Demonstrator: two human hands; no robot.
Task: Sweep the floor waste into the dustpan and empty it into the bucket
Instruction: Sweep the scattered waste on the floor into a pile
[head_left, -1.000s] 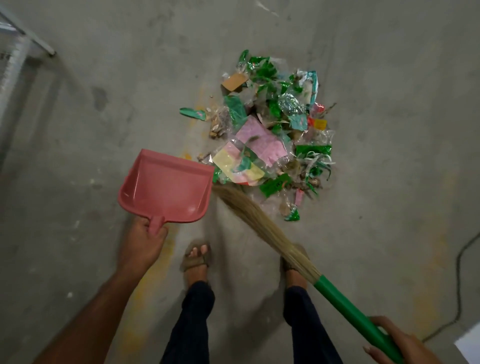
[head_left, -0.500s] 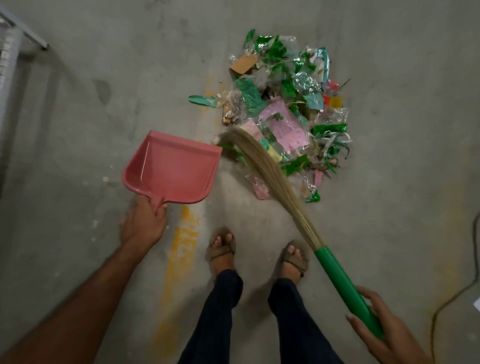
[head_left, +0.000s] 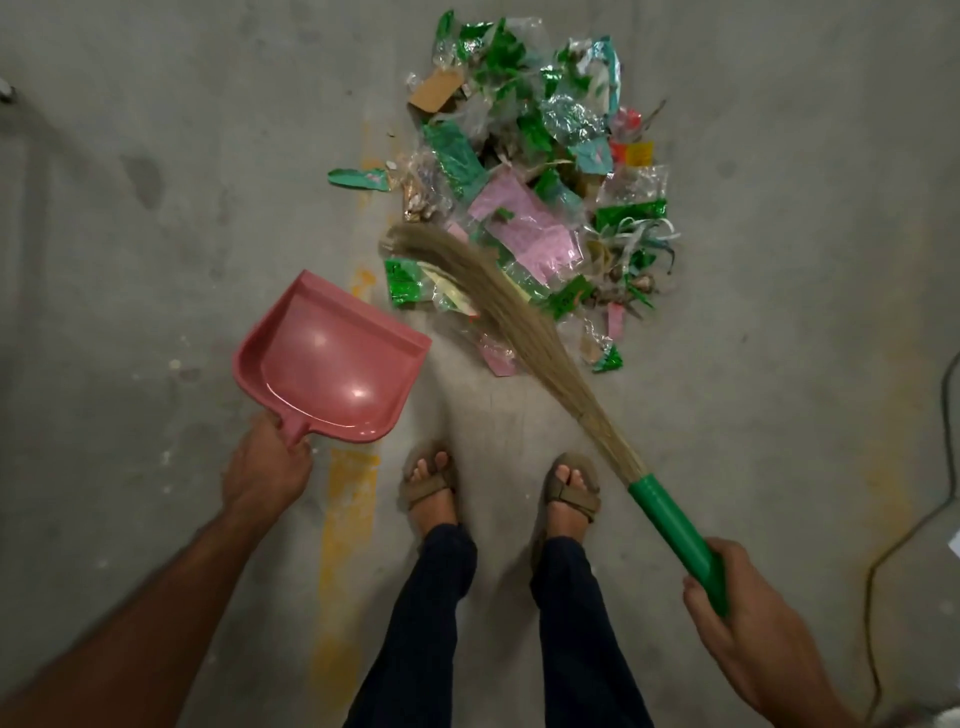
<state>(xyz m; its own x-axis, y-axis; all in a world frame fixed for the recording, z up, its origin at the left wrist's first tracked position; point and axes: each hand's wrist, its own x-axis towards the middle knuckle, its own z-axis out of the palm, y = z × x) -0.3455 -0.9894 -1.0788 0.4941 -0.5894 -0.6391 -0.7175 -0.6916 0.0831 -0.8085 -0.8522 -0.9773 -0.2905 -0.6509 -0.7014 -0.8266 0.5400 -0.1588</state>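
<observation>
A pile of floor waste (head_left: 530, 182), made of green, pink and clear wrappers and paper scraps, lies on the concrete floor ahead of my feet. My left hand (head_left: 267, 462) grips the handle of a pink dustpan (head_left: 332, 358), which is empty and sits left of the pile with its mouth toward it. My right hand (head_left: 753, 634) grips the green handle of a grass broom (head_left: 519, 312). The broom's bristle tip lies across the near left edge of the pile. No bucket is in view.
My two sandalled feet (head_left: 498, 488) stand just behind the pile. A yellow paint streak (head_left: 345, 519) runs along the floor by the left foot. A dark cable (head_left: 914, 540) trails along the right edge. Bare concrete surrounds the pile.
The broom tip has moved up over the near left edge of the pile. The dustpan now sits lower and further left of the waste, and the view has shifted forward.
</observation>
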